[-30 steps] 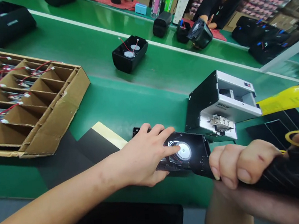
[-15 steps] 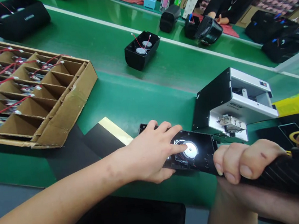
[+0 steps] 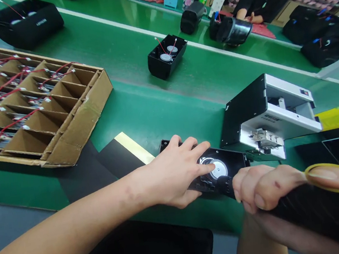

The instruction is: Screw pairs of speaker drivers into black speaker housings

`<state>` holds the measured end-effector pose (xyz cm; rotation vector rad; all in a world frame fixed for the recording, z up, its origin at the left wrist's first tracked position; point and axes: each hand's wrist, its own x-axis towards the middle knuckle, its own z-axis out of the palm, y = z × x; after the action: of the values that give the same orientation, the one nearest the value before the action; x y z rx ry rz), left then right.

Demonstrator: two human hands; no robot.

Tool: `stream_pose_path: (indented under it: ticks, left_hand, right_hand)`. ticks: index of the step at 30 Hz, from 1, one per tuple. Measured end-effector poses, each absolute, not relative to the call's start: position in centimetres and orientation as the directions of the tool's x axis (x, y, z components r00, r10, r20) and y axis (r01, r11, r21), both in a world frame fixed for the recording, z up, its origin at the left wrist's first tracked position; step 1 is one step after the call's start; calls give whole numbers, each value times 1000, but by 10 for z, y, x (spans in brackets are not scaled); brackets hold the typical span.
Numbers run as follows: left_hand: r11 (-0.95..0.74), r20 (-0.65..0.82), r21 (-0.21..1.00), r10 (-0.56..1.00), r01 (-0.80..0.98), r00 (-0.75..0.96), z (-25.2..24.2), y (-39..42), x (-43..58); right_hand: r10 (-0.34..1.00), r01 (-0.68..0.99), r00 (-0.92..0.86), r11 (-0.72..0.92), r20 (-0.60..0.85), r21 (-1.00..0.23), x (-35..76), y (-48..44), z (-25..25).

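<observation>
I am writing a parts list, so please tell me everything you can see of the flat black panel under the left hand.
The black panel is a flat, glossy, plastic-looking plate lying on the green table. A round silver speaker sits in it, brightly lit. The left hand rests on it, a fingertip at the speaker's rim. The black tool in the right hand points at its near edge.
</observation>
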<state>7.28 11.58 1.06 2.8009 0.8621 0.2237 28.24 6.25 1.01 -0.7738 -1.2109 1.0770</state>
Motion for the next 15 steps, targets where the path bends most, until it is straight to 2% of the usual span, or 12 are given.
stream_pose_path:
  ticks: [3,8,10,15]
  left_hand:
    - [-815,88,222,564,536,821,12,115,73]
    - [-816,95,223,563,534,821,14,113,72]
    - [-814,100,230,565,533,819,14,113,72]
    - [-811,115,240,570,534,813,13,113,72]
  right_hand:
    - [912,-213,-5,399,410,-892,277,63,12]
    - [911,-284,-28,387,411,-877,264,65,17]
    - [897,-327,-93,383,432,-864,263,66,17]
    - [927,-353,-88,314,365,-882,256,67,20]
